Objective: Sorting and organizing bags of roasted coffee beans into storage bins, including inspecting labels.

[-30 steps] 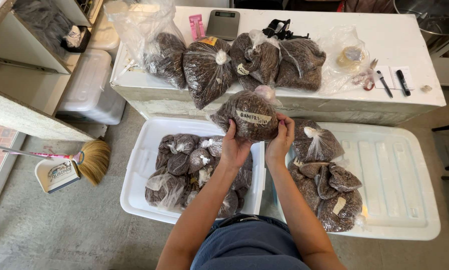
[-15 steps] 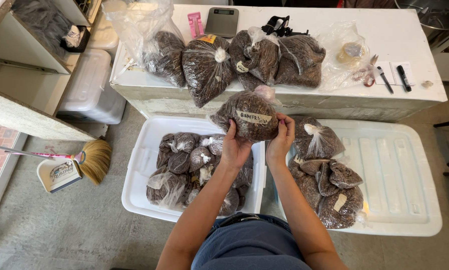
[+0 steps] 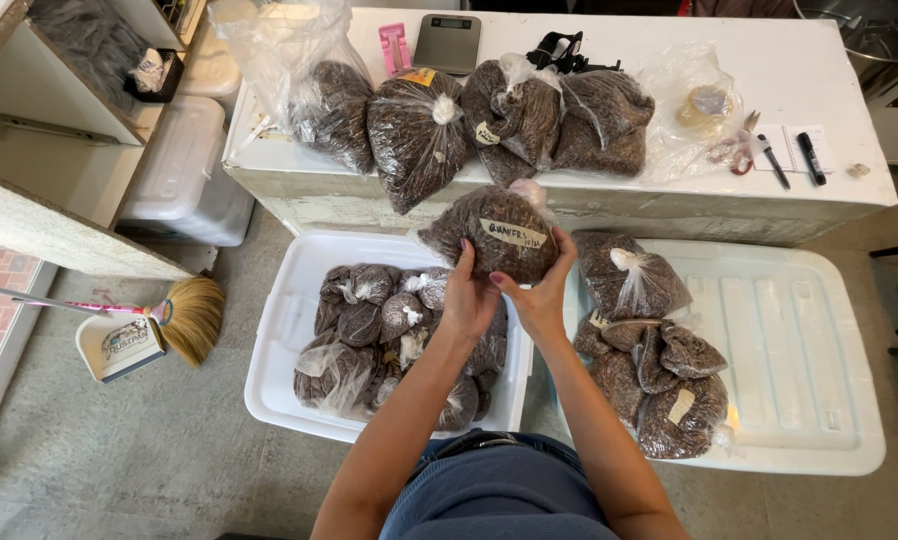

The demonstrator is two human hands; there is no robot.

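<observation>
a: here, what do the two hands hold?

b: the left hand [image 3: 469, 300] and the right hand [image 3: 541, 300] clasp one clear bag of brown seeds [image 3: 499, 235] from below, fingers curled up its near side. both hands are closed on it. a paper label strip lies across the bag's face.

a: where is the bag relative to that grip?

b: it rests on top of the palms, raised in the air, just in front of the white table's edge [image 3: 589, 200].

a: and below the grip?

b: under and left of the left hand stands a white bin [image 3: 279, 340] full of similar small bags. right of the right hand, a white bin lid [image 3: 799, 350] carries a pile of further bags [image 3: 654, 365].

a: beyond the grip?

b: past the held bag, larger tied bags [image 3: 419, 130] lie on the table, with a small scale [image 3: 447, 42] behind them. far right of the grip lie scissors [image 3: 739, 150] and two pens [image 3: 791, 160]. far left, a broom and dustpan [image 3: 154, 325] sit on the floor.
</observation>
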